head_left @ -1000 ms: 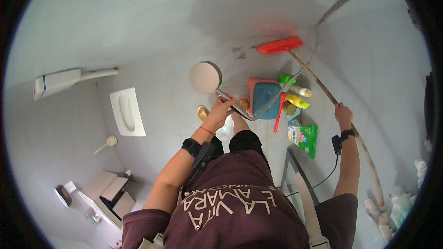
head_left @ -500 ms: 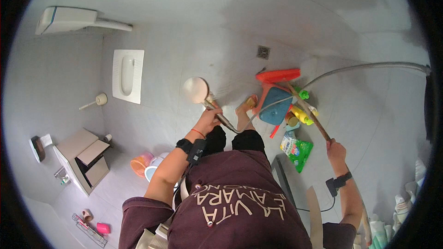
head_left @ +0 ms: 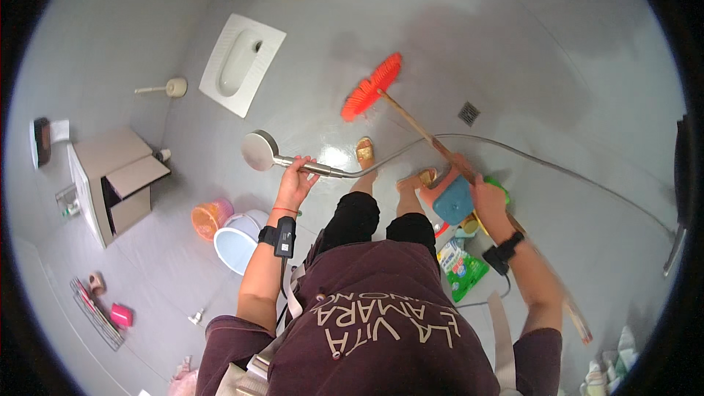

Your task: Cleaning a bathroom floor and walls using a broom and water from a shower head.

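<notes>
Our left hand (head_left: 295,182) is closed around the handheld shower head (head_left: 259,150); our right hand (head_left: 490,202) holds the red broom (head_left: 372,88), its bristles between the squat toilet (head_left: 242,66) and floor drain (head_left: 468,113). We should keep the hose (head_left: 557,166) from snagging the broom.

Left grip (head_left: 295,182) lightly curled, right grip (head_left: 489,209) clenched like a fist.
From mid-view, the left grip sits at 9 o'clock, its forearm (head_left: 257,286) coming up from 7 o'clock, pointing between 12 and 1, wrist nearly straight; the right grip sits past 3 o'clock, back of the hand up, its bare forearm (head_left: 534,282) slanting toward 11 o'clock.
</notes>
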Demonstrator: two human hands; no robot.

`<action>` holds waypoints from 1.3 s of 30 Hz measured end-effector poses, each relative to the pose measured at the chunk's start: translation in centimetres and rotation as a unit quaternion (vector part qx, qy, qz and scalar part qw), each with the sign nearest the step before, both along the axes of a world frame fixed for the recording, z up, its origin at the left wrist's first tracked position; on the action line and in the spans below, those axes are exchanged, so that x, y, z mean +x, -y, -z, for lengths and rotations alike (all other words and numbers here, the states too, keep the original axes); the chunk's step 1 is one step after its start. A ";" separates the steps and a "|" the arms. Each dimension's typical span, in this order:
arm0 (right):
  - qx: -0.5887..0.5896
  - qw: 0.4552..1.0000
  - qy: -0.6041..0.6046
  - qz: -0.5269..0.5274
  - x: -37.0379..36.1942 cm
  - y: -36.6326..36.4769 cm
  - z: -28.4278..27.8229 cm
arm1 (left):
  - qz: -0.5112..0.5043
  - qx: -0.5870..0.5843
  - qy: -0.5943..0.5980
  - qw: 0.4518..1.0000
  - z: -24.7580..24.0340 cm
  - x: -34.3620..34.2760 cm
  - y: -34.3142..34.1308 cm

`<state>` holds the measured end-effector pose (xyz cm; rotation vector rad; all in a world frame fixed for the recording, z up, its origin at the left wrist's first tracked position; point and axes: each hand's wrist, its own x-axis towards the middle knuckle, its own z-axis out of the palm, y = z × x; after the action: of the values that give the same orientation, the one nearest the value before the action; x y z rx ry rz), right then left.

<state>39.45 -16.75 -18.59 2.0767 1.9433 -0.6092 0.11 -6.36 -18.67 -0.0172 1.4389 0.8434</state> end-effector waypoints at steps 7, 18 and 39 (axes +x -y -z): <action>0.002 0.993 -0.116 0.006 -10.6 -12.1 9.8 | -0.106 0.087 0.022 0.990 2.5 -2.3 -0.4; -0.044 0.982 -0.175 0.056 -3.7 -11.0 6.6 | -0.142 0.156 -0.027 0.977 2.5 -2.9 -0.3; 0.011 0.977 -0.049 -0.205 1.8 -17.6 5.4 | -0.262 0.213 -0.038 0.941 0.3 -1.7 -1.1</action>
<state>41.26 0.85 -23.97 1.6052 2.3494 -0.6051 -1.57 -5.27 -18.95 -0.0411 1.3111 1.5988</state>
